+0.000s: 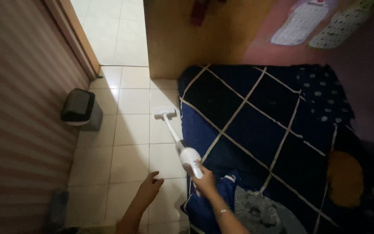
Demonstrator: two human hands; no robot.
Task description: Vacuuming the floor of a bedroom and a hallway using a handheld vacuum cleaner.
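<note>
**Stick vacuum held at the mattress edge, seen from above**

Nearest the viewer, the right hand point(205, 178) is closed around the handle of a white stick vacuum point(182, 145), a thin bracelet showing at the wrist. The left hand point(149, 187) hangs free above the tiled floor point(130, 130), fingers loosely curled and holding nothing. The vacuum has a rounded, smooth plastic body at the grip, a slim straight tube, and a flat rectangular floor head point(165, 113) that rests on the tiles just beside the mattress's left edge. The floor consists of glossy pale square tiles with thin dark joints. To the right lies a low mattress point(256, 125) covered in soft dark blue cloth crossed by thin pale lines forming large diamonds; a crumpled patterned fabric point(260, 212) lies at its near edge, and a dotted dark cloth point(325, 95) lies toward its far right corner. At the left, a small bin point(81, 109) with a dark lid stands against a ribbed, corrugated wall point(18, 108). Beyond, two pale printed sheets point(301, 21) hang on the far wall.
</note>
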